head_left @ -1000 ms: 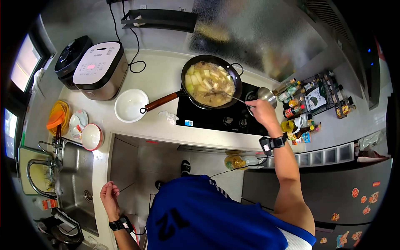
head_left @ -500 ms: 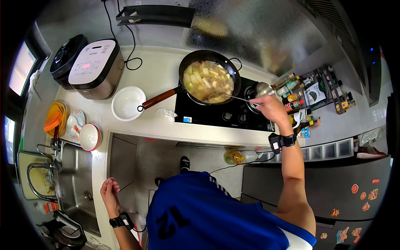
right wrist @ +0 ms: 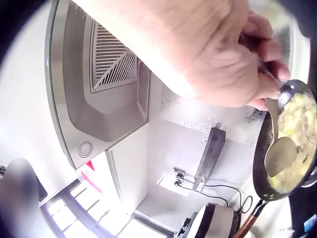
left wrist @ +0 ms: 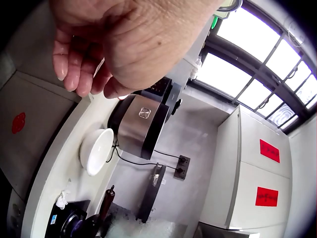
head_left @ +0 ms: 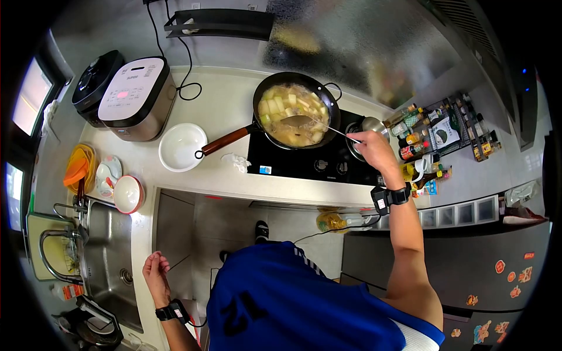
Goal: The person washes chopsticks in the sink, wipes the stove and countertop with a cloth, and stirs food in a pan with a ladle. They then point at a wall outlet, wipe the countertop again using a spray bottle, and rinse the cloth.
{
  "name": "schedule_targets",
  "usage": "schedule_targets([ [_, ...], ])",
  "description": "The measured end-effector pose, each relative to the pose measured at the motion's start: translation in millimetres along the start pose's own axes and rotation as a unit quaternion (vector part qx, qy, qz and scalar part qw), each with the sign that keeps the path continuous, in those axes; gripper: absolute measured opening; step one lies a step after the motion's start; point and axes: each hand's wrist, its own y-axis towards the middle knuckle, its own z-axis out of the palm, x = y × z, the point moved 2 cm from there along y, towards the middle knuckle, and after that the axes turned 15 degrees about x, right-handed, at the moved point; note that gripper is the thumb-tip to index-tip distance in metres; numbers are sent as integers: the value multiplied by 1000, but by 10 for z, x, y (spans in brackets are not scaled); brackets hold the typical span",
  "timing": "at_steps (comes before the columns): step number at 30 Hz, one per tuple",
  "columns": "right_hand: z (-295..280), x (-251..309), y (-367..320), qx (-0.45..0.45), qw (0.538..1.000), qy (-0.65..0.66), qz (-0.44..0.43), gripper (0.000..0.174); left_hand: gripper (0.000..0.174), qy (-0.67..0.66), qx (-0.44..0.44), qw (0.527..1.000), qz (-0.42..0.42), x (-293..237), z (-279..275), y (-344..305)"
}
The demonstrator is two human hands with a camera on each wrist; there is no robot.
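Observation:
My right hand (head_left: 377,153) grips the handle of a long metal cooking spoon (head_left: 297,120) above the stove's right side. The spoon's rounded head, also clear in the right wrist view (right wrist: 281,157), is over the food in a black wok (head_left: 261,130). Pale chunks and cloudy broth (head_left: 278,106) fill the wok, which sits on the black cooktop (head_left: 275,164), its wooden handle (head_left: 227,141) pointing left. My left hand (head_left: 157,275) hangs near the counter edge by the sink, its fingers loosely curled with nothing in them.
A white bowl (head_left: 175,147) stands beside the wok handle, with a rice cooker (head_left: 139,99) behind it. A red-rimmed bowl (head_left: 129,194) is near the sink (head_left: 111,257). Seasoning bottles (head_left: 410,137) crowd the counter at right. A crumpled tissue (head_left: 239,162) lies by the cooktop.
The spoon head has come up out of the broth and now shows above the food, after moving within the wok. My left hand has stayed nearly still.

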Motion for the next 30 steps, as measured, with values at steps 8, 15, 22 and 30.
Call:
schedule_targets([
  [8, 170, 48, 99, 36, 997, -44, 49, 29, 17, 7, -5, 1000, -4, -3, 36, -10],
  [15, 48, 228, 240, -42, 999, -30, -17, 29, 17, 12, -19, 1000, -11, -54, 94, -79],
  [22, 183, 189, 400, -46, 995, -89, -9, 32, 17, 10, -13, 1000, -1, -31, 117, -113],
  [30, 422, -203, 941, -90, 993, 78, 15, 31, 19, 19, -15, 1000, -1, 9, 92, -141],
])
